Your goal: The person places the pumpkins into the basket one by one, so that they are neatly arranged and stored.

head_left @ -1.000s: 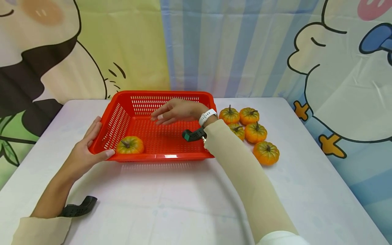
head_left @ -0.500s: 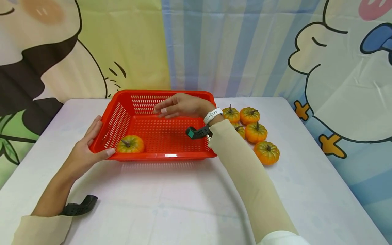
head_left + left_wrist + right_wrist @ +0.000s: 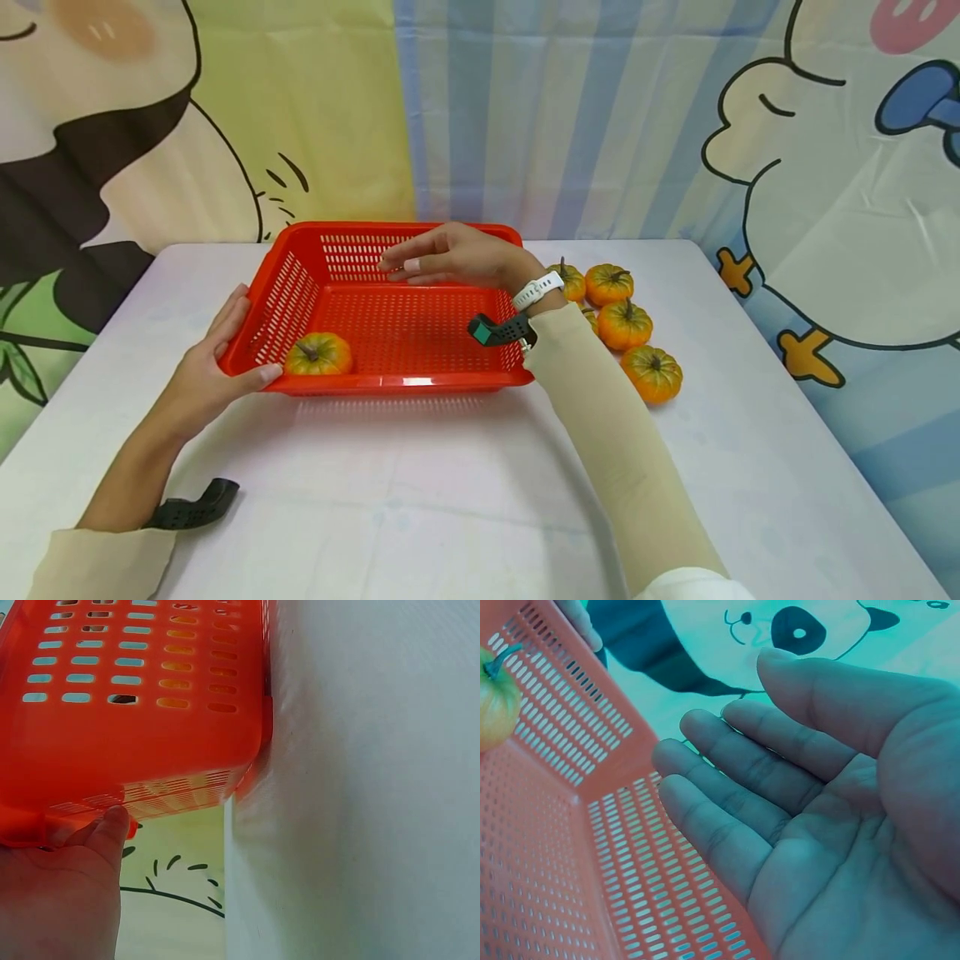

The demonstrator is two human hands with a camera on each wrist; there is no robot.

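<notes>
My left hand (image 3: pixel 201 373) grips the left end of a red plastic basket (image 3: pixel 405 384), its thumb on the near rim and fingers along the outer side. In the left wrist view, that hand (image 3: pixel 71 877) shows beneath the basket's slotted wall (image 3: pixel 112 735). One small orange-green pumpkin (image 3: pixel 319 356) sits in the basket's near left corner. Over the basket's right half hovers my right hand (image 3: pixel 465 254), holding nothing. The right wrist view shows its bare palm (image 3: pixel 817 832) and extended fingers, with the same pumpkin (image 3: pixel 496 705) at the left edge.
Right of the basket, several small pumpkins (image 3: pixel 626 325) lie grouped on the white table (image 3: pixel 420 483); my right forearm (image 3: pixel 622 450) partly hides some. A printed cartoon curtain (image 3: pixel 510 117) hangs right behind the table's back edge.
My right hand has drifted right and slightly up over the basket, its forearm covering more of the pumpkins at the right. My left hand, the basket and the pumpkin in it stay put.
</notes>
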